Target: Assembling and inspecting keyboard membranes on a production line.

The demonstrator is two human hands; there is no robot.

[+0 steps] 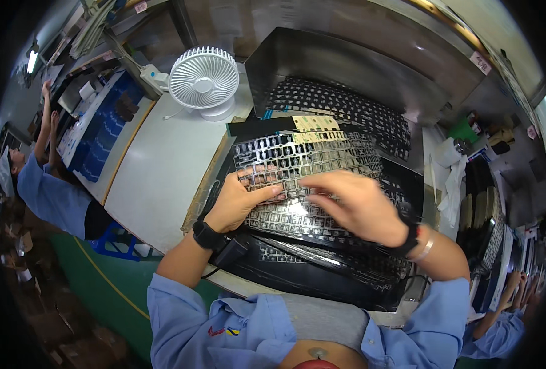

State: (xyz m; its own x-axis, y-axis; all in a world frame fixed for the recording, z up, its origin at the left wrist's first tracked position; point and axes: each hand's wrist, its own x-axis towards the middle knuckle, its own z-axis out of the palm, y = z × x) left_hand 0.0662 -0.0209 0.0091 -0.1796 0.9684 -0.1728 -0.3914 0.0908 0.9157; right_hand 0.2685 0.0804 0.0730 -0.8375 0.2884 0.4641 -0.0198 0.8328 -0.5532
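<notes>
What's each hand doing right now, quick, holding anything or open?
Left hand: open, fingers pressed flat on the metal keyboard frame.
Right hand: fingers curled down onto the same frame; whether it grips it cannot be told.

The hands hide the middle of the metal keyboard frame (303, 163).
</notes>
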